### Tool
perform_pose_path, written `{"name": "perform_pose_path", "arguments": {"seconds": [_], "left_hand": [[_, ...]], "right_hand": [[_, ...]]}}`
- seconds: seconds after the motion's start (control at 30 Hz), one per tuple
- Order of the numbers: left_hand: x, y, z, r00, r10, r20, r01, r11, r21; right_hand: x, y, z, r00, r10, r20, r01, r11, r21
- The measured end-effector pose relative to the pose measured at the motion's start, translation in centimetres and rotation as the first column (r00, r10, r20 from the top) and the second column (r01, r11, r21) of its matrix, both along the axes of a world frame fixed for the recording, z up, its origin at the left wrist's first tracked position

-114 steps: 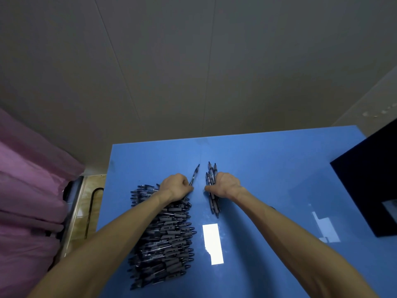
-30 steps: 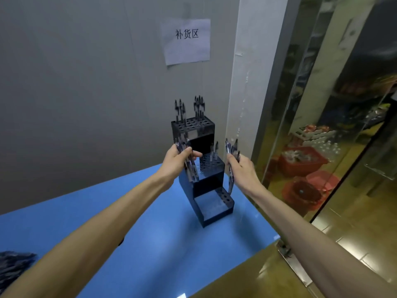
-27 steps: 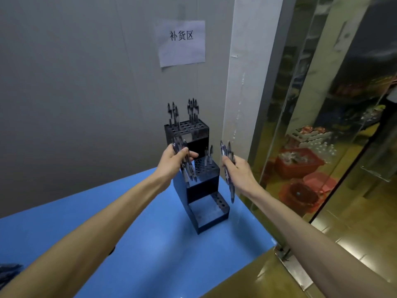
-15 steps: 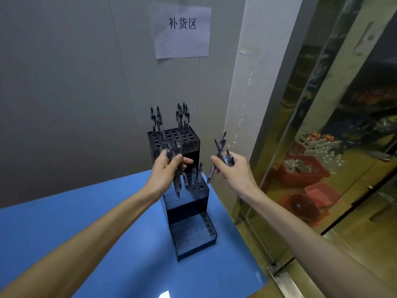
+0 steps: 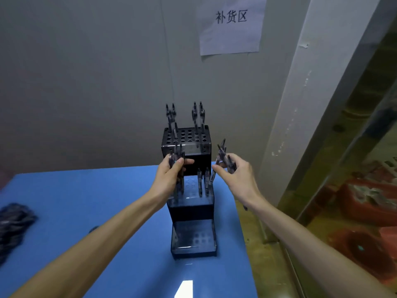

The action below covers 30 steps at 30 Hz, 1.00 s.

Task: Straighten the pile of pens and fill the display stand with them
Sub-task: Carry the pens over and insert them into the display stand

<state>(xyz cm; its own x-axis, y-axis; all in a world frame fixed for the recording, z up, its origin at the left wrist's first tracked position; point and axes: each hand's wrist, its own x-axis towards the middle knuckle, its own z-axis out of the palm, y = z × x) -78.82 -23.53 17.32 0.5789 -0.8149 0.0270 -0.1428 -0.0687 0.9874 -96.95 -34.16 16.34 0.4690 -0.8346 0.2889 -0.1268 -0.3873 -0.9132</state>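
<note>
A blue table (image 5: 90, 211) is set against a grey wall (image 5: 86, 72), and a black three-tier display stand (image 5: 191, 211) with rows of round holes is placed on it near the right edge. Both hands are raised over the stand's middle tier. A bunch of dark pens (image 5: 178, 160) is gripped upright in the left hand (image 5: 169, 179), in front of the top tier's left side, the thumb laid across the barrels. A second bunch of pens (image 5: 224, 158) is held in the right hand (image 5: 238, 179), tilted, just beside the stand's right edge; one of these is pinched between thumb and fingertips with its lower end close over the middle tier. Two pens (image 5: 203, 181) are seen upright in the middle tier, between the two hands. In the top tier two small clusters of pens (image 5: 184, 115) are stood at the back, left and right; an exact count cannot be told. The rest of the pile of pens (image 5: 12, 224) is left at the table's far left edge, blurred, well apart from both hands. A white paper sign (image 5: 231, 26) is fixed to the wall above the stand, printed "补货区"
</note>
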Motion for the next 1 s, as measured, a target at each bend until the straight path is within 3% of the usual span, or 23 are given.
{"name": "perform_pose_path", "arguments": {"seconds": [0.3, 0.5, 0.67, 1.0], "left_hand": [[-2.2, 0.3, 0.2, 0.995, 0.098, 0.027, -0.099, 0.995, 0.019], [-1.8, 0.7, 0.3, 0.967, 0.1, 0.235, -0.099, 0.995, -0.018], [-1.1, 1.3, -1.0, 0.931, 0.087, 0.355, -0.085, 0.996, -0.022], [-0.4, 2.1, -4.3, 0.841, -0.016, 0.54, -0.054, 0.992, 0.113]], "right_hand": [[-1.0, -0.6, -1.3, 0.999, 0.04, 0.031, -0.04, 0.999, -0.014], [0.0, -0.6, -1.2, 0.997, -0.033, 0.076, 0.037, 0.998, -0.059], [0.7, 0.1, -2.6, 0.995, -0.051, -0.091, 0.026, 0.967, -0.254], [1.4, 0.6, -2.6, 0.948, -0.14, -0.284, 0.01, 0.91, -0.415]]}}
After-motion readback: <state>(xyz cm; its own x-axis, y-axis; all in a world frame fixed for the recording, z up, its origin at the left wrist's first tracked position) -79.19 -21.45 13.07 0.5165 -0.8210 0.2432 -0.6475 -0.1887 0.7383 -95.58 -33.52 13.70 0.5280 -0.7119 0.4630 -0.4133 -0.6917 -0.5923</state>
